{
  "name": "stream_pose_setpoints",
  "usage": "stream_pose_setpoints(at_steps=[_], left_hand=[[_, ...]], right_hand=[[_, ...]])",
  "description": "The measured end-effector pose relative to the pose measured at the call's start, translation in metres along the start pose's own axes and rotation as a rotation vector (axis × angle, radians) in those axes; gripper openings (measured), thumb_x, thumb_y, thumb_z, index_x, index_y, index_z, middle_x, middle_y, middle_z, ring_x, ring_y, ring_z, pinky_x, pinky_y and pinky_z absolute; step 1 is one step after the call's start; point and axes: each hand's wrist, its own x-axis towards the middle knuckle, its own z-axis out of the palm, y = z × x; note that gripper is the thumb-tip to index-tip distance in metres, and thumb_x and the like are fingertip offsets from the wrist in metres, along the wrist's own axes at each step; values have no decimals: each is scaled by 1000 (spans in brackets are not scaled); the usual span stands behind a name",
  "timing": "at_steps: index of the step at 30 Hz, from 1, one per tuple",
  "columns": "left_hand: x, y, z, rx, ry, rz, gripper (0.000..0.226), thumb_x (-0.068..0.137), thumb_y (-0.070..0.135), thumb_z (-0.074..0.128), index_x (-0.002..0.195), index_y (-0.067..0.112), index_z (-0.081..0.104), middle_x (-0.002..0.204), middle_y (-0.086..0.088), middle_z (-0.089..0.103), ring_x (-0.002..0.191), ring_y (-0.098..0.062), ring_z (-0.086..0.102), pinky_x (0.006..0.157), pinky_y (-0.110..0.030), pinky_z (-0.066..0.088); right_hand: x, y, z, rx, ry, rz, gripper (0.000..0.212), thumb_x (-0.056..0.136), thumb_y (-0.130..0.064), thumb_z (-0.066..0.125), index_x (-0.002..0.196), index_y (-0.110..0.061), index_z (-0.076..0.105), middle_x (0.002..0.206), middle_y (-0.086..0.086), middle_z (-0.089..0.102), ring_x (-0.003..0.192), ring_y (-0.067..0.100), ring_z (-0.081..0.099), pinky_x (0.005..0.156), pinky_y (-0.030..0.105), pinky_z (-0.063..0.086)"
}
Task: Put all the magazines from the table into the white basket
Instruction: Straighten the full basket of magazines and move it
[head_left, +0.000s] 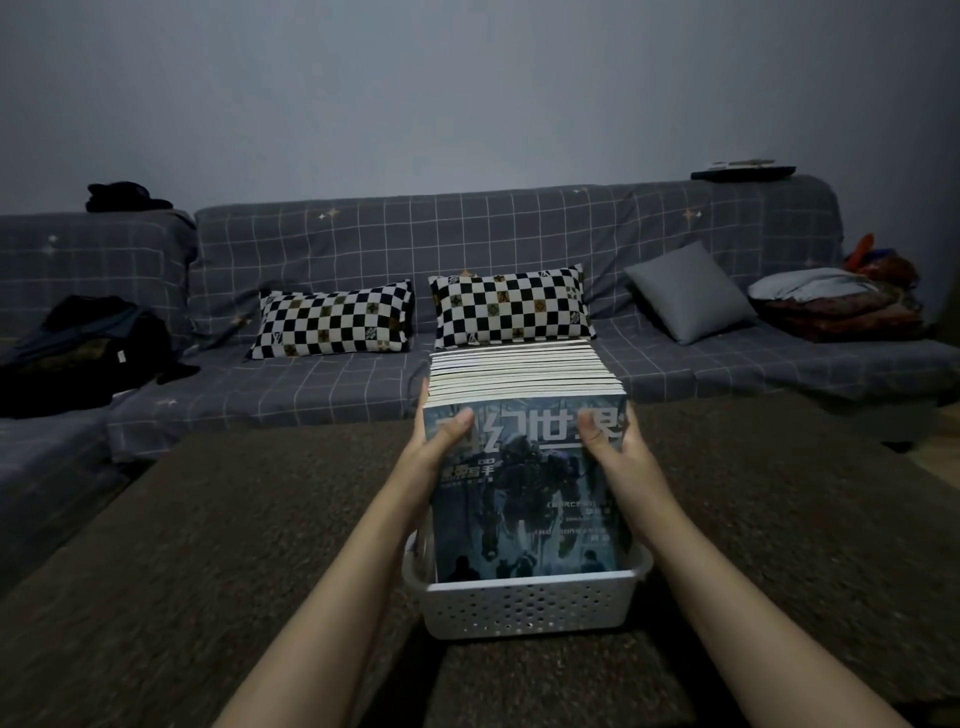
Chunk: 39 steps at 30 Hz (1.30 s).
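A thick bundle of magazines (524, 499) stands upright in the white perforated basket (524, 608) on the brown table (208, 545). The nearest cover is dark blue with white characters and a robot figure. The white page edges of several magazines behind it show along the top. My left hand (436, 447) grips the bundle's left side, thumb on the front cover. My right hand (615, 447) grips the right side in the same way. The fingers behind the bundle are hidden.
A grey checked sofa (363, 384) runs behind the table with two chequered pillows (332, 325), a grey cushion (691, 299), dark bags (83, 353) at the left and folded bedding (836, 304) at the right. The room is dim.
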Motion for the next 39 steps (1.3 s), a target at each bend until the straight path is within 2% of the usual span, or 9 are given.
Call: stream_pose_setpoints(at_steps=[3, 8, 11, 13, 18, 22, 26, 34, 39], left_hand=[[-4, 14, 0, -3, -24, 5, 119, 47, 84, 66, 146, 31, 27, 144, -8, 47, 128, -28, 50, 109, -53, 35], [-1, 63, 14, -13, 18, 29, 26, 98, 48, 30, 90, 35, 51, 78, 18, 66, 66, 1, 65, 68, -26, 47], [16, 69, 9, 9, -18, -36, 44, 93, 52, 43, 120, 20, 56, 110, -2, 70, 87, -14, 69, 74, -32, 52], [25, 66, 5, 49, 6, -117, 80, 82, 53, 59, 148, 24, 25, 150, -14, 37, 115, -28, 57, 91, -45, 52], [33, 72, 1, 229, -40, -151, 114, 66, 49, 69, 151, 28, -4, 160, -11, 7, 138, -33, 35, 112, -51, 33], [34, 83, 3, 399, -84, -147, 120, 63, 69, 69, 152, 29, -2, 161, -1, 1, 145, -27, 19, 116, -49, 25], [34, 88, 11, 626, -52, -73, 83, 90, 52, 50, 152, 17, 7, 161, -3, 6, 147, -23, 13, 120, -45, 16], [34, 100, 19, 741, -56, -138, 67, 97, 46, 39, 151, 15, 15, 161, -1, 8, 147, -22, 16, 119, -37, 16], [18, 92, 15, 417, 9, -160, 81, 85, 64, 46, 151, 26, 19, 159, -5, 17, 142, -29, 28, 115, -50, 28]], right_hand=[[4, -15, 0, 23, 20, -40, 71, 80, -59, 44, 142, -28, 29, 131, 0, 52, 124, 26, 49, 101, 41, 38], [31, -55, -9, 141, -41, 32, 74, 85, -68, 28, 143, -22, 35, 146, -2, 40, 127, 19, 44, 107, 42, 34], [43, -60, -10, 187, -104, 114, 64, 91, -61, 31, 139, -19, 40, 124, -7, 53, 105, 11, 50, 94, 36, 42], [49, -55, -9, 127, -94, 153, 66, 86, -63, 42, 138, -23, 42, 137, -3, 47, 122, 19, 47, 102, 43, 40], [46, -58, -9, -53, -77, 112, 54, 96, -43, 40, 144, -21, 32, 152, -2, 32, 137, 22, 33, 113, 41, 26], [53, -67, -11, -325, -125, 60, 60, 95, -51, 36, 146, -21, 28, 154, 1, 28, 140, 23, 28, 114, 44, 20], [60, -73, -9, -426, -183, 88, 62, 94, -55, 33, 147, -24, 25, 156, -2, 21, 144, 21, 20, 118, 46, 15], [58, -78, -7, -594, -144, 58, 51, 102, -37, 23, 146, -13, 26, 155, 4, 24, 143, 21, 23, 116, 35, 16], [45, -78, -14, -413, -152, 149, 60, 96, -53, 28, 148, -24, 22, 156, 0, 21, 142, 24, 23, 117, 44, 17]])
